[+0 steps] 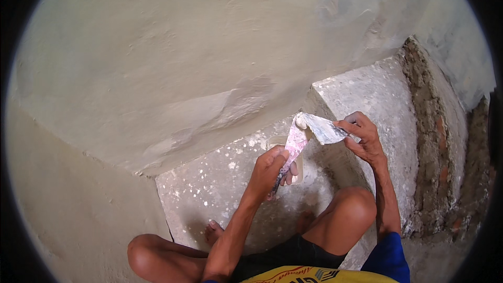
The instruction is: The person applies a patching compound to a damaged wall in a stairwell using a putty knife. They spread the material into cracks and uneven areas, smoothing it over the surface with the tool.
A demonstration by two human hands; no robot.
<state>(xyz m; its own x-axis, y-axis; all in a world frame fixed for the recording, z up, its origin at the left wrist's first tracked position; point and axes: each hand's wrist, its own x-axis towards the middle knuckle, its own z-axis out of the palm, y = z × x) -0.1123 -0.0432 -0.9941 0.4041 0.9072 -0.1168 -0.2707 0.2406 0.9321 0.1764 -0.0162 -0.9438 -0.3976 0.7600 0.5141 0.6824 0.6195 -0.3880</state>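
Observation:
My left hand (265,170) is closed around the dark handle of a putty knife (296,143), whose blade is smeared pinkish white and points up and away from me. Pinched between thumb and fingers of my right hand (365,139) is a flat, white-smeared scraper blade (326,130), roughly triangular. The two blades meet at their far ends, where a small lump of white putty (301,121) sits. Below them a pale plastic container (299,172) stands on the step, partly hidden by my left hand and the knife.
A plastered wall (157,63) with a rough, lighter patch (230,102) rises in front. I squat on a concrete step (209,178) spattered white. To the right a higher step (372,89) climbs to rougher ones with exposed brick (440,131). Another wall (68,194) stands left.

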